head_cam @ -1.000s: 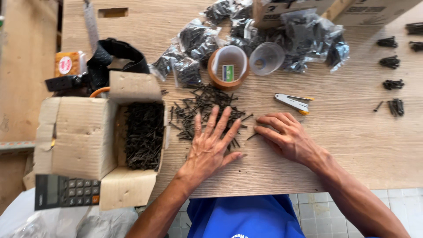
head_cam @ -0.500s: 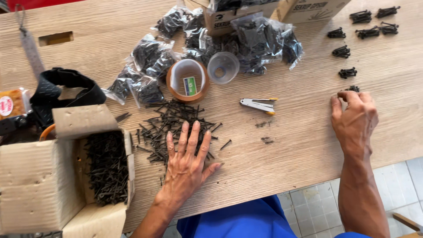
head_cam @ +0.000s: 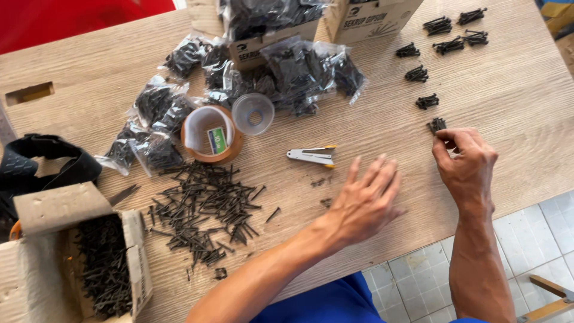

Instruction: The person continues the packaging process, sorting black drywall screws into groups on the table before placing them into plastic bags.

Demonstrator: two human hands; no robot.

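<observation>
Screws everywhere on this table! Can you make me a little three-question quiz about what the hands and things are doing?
1. True or false: the right hand touches a small bundle of screws.
2. Which lies nearest the left hand: A the stapler, B the tape roll, C the open box of screws?
3. What colour are the loose screws?

Key: 1 true. 2 A. 3 black.

Wooden table (head_cam: 508, 90) over pale tiled floor (head_cam: 430, 287)
</observation>
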